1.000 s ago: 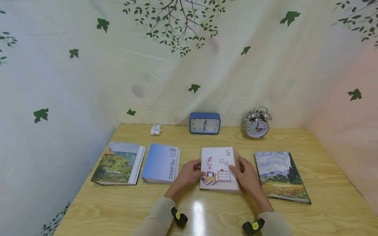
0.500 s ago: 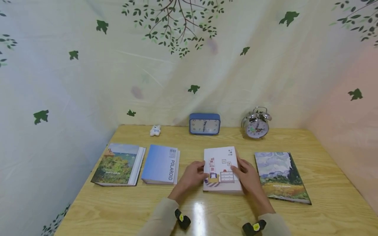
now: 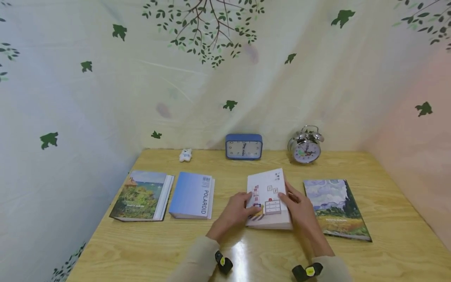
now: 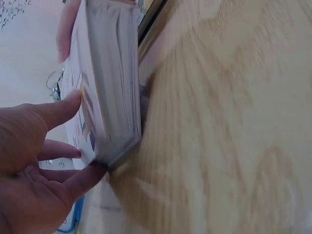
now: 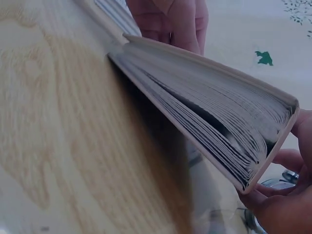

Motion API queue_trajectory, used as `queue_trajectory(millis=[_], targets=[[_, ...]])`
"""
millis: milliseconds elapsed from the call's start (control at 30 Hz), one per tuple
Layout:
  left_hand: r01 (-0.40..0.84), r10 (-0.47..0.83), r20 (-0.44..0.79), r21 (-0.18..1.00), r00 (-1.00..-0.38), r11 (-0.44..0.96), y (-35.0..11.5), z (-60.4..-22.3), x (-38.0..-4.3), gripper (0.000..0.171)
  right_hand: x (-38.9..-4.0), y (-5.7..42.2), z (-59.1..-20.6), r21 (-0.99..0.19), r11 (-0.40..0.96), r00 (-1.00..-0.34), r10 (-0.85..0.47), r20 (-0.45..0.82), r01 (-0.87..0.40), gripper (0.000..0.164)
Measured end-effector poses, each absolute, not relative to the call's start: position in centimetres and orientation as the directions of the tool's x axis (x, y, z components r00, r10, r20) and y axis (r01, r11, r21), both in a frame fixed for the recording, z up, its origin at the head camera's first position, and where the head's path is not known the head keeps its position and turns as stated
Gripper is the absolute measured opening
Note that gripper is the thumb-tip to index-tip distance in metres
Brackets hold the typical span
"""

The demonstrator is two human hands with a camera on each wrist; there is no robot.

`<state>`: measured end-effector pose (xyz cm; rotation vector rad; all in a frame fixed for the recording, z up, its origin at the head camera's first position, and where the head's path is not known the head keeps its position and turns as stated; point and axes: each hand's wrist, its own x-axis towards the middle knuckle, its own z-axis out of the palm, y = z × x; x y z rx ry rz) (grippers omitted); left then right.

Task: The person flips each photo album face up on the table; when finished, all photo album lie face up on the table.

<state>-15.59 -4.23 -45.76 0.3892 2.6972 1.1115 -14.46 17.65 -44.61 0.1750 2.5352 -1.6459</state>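
A thick white photo album, its cover drawn with a dresser and small picture frames, is held between both hands near the table's middle. My left hand pinches its left edge, thumb on the cover, fingers at the side. Around the spine on the right curls my right hand, its thumb on the cover. In the right wrist view the album's page block shows layered sleeves, and the spine end stands off the wood with a dark shadow below. The left wrist view shows the pages beside my left thumb.
Left of the hands lie a blue POLAROID album and a landscape-covered album. Another painted album lies just right of my right hand. Along the back stand a small white bear, a blue clock and a silver alarm clock.
Both hands have shifted the white album rightward, and it now sits tilted, its far end higher in view. My left thumb reaches further onto the cover. The other albums and clocks stay put.
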Motion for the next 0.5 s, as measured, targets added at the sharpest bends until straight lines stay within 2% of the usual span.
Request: queue_trajectory(millis=[267, 500], targets=[[0.206, 0.363, -0.081, 0.700, -0.928, 0.684, -3.0, -44.7, -15.5, 0.080, -14.1, 17.6, -43.2, -0.930, 0.351, -0.992, -0.020, -0.125, 0.110, 0.070], [0.109, 0.368, -0.136, 0.813, -0.920, 0.572, -2.7, -44.3, -15.6, 0.080, -13.6, 17.4, -42.2, -0.945, 0.319, -0.994, -0.044, -0.098, 0.079, 0.070]])
